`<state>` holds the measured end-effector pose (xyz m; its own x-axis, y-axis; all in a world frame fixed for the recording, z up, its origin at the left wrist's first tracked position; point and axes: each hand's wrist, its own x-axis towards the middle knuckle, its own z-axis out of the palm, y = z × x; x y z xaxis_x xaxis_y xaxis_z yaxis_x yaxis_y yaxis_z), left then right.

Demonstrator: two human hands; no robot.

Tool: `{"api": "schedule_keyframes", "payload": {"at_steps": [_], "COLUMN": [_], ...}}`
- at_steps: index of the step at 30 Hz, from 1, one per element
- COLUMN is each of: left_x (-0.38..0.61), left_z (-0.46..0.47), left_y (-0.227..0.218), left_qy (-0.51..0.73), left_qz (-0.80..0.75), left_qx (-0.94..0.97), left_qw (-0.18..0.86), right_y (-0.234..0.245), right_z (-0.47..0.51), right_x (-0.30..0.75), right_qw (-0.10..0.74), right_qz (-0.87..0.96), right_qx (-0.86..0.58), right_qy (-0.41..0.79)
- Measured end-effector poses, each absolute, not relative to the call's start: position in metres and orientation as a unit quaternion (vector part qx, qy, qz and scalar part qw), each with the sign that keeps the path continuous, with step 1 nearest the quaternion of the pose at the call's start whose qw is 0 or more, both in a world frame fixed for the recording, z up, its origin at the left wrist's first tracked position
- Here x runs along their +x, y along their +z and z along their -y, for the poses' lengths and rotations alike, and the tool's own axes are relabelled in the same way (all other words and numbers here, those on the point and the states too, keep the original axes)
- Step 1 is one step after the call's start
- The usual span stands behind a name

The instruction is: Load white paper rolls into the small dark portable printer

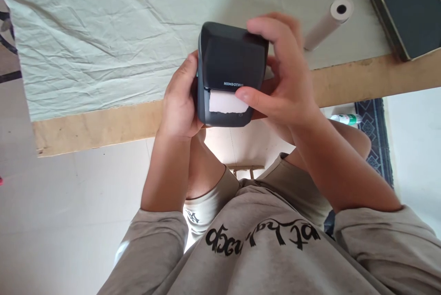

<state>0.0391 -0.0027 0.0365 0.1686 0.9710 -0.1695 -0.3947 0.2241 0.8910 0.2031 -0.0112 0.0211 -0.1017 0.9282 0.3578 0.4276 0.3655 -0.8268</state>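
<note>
A black label printer (236,58) marked NIIMBOT is held up at the table's near edge, its lid down. A strip of white paper (223,102) with a torn edge sticks out of its front slot. My left hand (181,97) grips the printer's left side, thumb along the edge and the other fingers hidden behind or beneath. On the right side is my right hand (287,70), slightly blurred. Its thumb rests by the lid's front edge over the paper, the index finger reaches the far right corner, and other fingers curl beside the body.
A white paper roll (325,24) with a dark core stands on the pale green cloth (120,33) to the right. Further right lies a dark flat tablet-like object (406,8). The wooden table edge (96,129) runs just above my knees. A bottle (346,119) and patterned mat (374,138) are below.
</note>
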Motion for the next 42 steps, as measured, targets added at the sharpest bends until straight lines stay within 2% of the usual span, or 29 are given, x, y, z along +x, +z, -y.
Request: {"api": "schedule_keyframes", "payload": {"at_steps": [4,7,10,12,14,16,21,26,34,36,37,39,42], "left_x": [0.048,0.043,0.032,0.027,0.029,0.034,0.043,0.037,0.044,0.044,0.043,0.040,0.035], "left_z": [0.007,0.007,0.001,-0.002,-0.002,0.000,0.005,0.001,0.003,0.003,0.003,0.002,0.000], "left_y": [0.041,0.040,0.036,0.033,0.032,0.032,0.036,0.033,0.034,0.034,0.034,0.031,0.026], "left_qy": [0.529,0.525,0.470,0.451,0.459,0.479,0.527,0.500,0.517,0.525,0.526,0.522,0.509], "left_qz": [-0.406,-0.421,-0.413,-0.417,-0.424,-0.427,-0.417,-0.393,-0.426,-0.427,-0.425,-0.412,-0.381], "left_qx": [0.334,0.333,0.361,0.375,0.378,0.375,0.349,0.360,0.361,0.362,0.364,0.376,0.392], "left_qw": [0.666,0.661,0.692,0.694,0.683,0.669,0.653,0.682,0.649,0.641,0.641,0.646,0.665], "right_y": [0.044,0.062,0.068,0.067,0.066,0.067,0.080,0.091,0.095,0.096,0.096,0.094,0.077], "right_z": [0.012,0.005,-0.004,-0.008,-0.008,-0.006,-0.003,-0.002,-0.012,-0.011,-0.008,0.002,0.022], "right_x": [0.194,0.188,0.189,0.192,0.194,0.194,0.188,0.188,0.182,0.187,0.192,0.204,0.225], "right_qw": [0.533,0.552,0.572,0.515,0.407,0.298,0.114,0.060,-0.001,0.035,0.082,0.217,0.443], "right_qz": [0.651,0.611,0.619,0.671,0.733,0.774,0.789,0.791,0.780,0.787,0.793,0.785,0.662], "right_qx": [-0.520,-0.550,-0.523,-0.525,-0.540,-0.552,-0.596,-0.601,-0.611,-0.601,-0.586,-0.547,-0.463], "right_qy": [0.147,0.140,0.129,0.096,0.076,0.088,0.095,0.101,0.136,0.135,0.143,0.196,0.389]}}
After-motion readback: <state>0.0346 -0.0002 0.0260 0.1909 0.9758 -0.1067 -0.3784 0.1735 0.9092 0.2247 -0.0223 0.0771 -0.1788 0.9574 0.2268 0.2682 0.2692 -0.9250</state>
